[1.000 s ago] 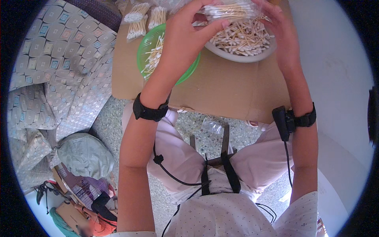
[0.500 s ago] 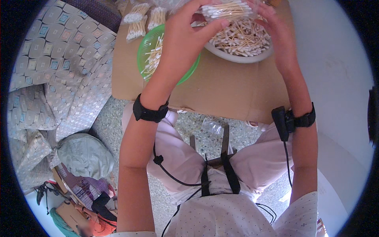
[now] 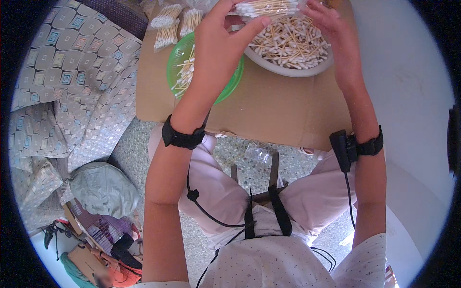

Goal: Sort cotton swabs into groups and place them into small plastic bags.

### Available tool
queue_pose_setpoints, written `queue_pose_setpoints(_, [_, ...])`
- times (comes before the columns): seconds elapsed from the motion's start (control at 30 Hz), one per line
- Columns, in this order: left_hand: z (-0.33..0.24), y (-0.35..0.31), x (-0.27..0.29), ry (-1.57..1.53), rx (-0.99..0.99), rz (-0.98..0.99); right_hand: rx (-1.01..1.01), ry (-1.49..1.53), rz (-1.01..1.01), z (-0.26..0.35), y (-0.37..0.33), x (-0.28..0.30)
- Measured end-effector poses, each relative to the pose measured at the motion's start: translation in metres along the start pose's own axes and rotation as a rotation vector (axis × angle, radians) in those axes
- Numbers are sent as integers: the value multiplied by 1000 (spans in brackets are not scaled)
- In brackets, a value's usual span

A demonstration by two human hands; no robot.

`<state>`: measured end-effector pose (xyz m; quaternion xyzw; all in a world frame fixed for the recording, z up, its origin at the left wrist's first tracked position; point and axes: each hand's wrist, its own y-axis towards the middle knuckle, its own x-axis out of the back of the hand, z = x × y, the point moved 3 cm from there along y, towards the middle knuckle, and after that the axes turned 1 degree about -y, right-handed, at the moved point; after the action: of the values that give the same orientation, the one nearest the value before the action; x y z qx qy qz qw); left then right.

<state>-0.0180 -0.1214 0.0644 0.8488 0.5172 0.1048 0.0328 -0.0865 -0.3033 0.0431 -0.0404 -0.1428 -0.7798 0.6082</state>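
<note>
Over the far side of the table I hold a small clear plastic bag of cotton swabs (image 3: 267,8), its sticks lying side by side. My left hand (image 3: 220,45) grips the bag's left end, thumb along the near edge. At the other end, the bent fingers of my right hand (image 3: 338,41) pinch the plastic; their tips are partly hidden. Below the bag stands a white bowl (image 3: 288,73) heaped with loose cotton swabs. A green bowl (image 3: 235,86) with fewer loose swabs sits to its left, partly behind my left wrist.
Several filled bags of swabs (image 3: 165,36) lie at the table's far left corner. Cardboard (image 3: 278,110) covers the table. A patterned cloth (image 3: 81,62) drapes at left, and a pale wall (image 3: 403,96) rises at right. Cables hang from both wristbands.
The bag of swabs and my left hand have shifted slightly left and toward the far edge. My right hand's fingers have shifted at the bag's right end.
</note>
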Motion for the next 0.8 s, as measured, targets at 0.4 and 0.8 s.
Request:
queue_pose_setpoints(0.4, [2,-1,-3,-14,0,66,6,160,0,-1,5,-1])
queue_pose_setpoints(0.8, [6,-1,-2,-54,53,78,5,132,-51,2,3,-12])
